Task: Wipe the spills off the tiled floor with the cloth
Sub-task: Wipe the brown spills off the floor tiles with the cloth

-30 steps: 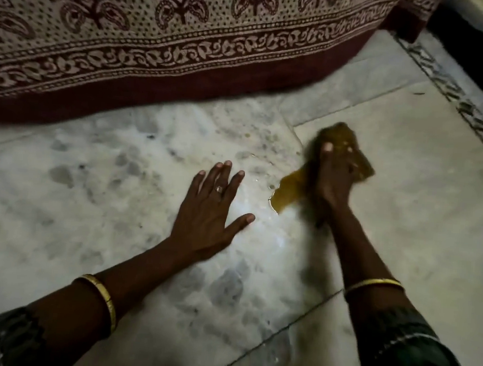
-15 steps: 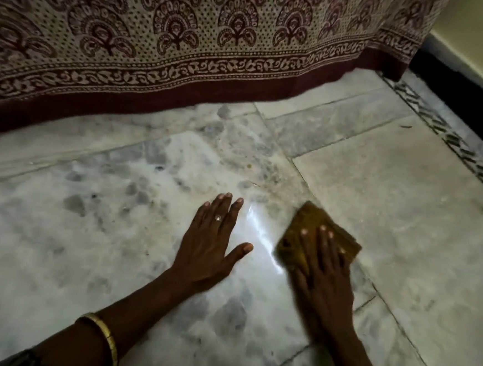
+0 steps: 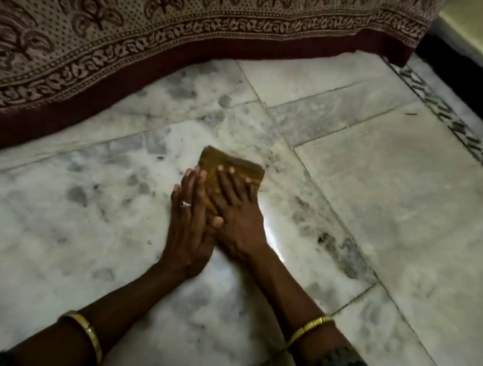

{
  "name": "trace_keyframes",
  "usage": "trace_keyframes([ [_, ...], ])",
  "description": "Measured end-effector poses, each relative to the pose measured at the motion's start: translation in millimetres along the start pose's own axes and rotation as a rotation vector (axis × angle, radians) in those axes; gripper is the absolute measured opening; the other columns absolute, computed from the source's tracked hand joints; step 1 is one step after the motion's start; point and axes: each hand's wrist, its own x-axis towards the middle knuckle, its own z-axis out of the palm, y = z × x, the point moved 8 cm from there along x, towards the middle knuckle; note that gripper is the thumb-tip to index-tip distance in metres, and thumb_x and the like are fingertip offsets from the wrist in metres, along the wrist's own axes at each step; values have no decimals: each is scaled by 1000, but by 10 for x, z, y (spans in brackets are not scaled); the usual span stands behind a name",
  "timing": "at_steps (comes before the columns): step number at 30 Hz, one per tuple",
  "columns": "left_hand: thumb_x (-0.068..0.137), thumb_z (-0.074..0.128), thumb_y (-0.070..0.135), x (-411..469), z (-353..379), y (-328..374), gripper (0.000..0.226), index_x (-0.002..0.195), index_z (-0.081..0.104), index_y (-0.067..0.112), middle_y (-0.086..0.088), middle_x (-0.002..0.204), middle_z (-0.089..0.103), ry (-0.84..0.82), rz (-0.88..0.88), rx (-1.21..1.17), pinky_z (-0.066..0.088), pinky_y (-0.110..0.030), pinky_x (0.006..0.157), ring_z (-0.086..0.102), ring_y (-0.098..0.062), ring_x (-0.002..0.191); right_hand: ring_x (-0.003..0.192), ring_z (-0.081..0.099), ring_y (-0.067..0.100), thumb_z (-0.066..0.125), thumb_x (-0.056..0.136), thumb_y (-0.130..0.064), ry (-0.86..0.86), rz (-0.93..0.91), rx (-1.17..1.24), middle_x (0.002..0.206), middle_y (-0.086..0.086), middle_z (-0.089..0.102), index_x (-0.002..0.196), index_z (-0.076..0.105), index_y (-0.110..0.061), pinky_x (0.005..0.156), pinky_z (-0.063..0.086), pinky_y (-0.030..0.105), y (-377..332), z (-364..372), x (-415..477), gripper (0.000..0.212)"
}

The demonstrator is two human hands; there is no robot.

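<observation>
A folded mustard-yellow cloth lies on the marble tiled floor in the middle of the view. My right hand presses flat on it with the fingers spread over its top. My left hand stands on its edge against the cloth's left side, touching my right hand, its thumb over the right hand's back. A wet sheen glints on the tile just right of my right wrist. Most of the cloth is hidden under my hands.
A patterned bedspread with a maroon border hangs down to the floor along the far side. A dark skirting and a patterned tile strip run along the right. Open marble floor lies to the left and right of my hands.
My right hand has slid the cloth left and away over the tile. My left hand left its flat rest on the floor and came in against the cloth and my right hand.
</observation>
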Motion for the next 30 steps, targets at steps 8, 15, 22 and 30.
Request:
trace_keyframes([
  [8,97,11,58,-510,-269,-321,74,153,4,11,-4,162,1,-47,-132,118,-5,-32,121,-4,-13,149,146,21,25,21,101,-54,-36,-15,-165,159,5,20,150,26,-29,115,18,45,141,-259,-1580,55],
  [15,95,8,62,-600,-231,-329,74,153,1,18,1,162,0,-156,-141,115,-7,-28,120,-7,-7,148,147,16,31,19,97,-54,102,417,-89,158,15,22,151,26,-21,117,15,51,881,-422,-556,63],
  [22,96,11,62,-638,-416,-277,67,152,3,26,9,159,0,-66,-141,-40,-1,-28,119,-6,-1,147,143,26,37,34,92,-54,52,41,-42,151,17,37,144,39,-21,114,17,55,-204,112,480,62],
  [30,101,13,42,-756,-391,-114,64,152,12,3,-5,163,6,-113,43,110,-1,-42,120,4,-25,150,147,19,27,36,98,-47,1,-221,-76,157,7,27,150,26,-29,114,24,49,-713,124,-1199,56],
])
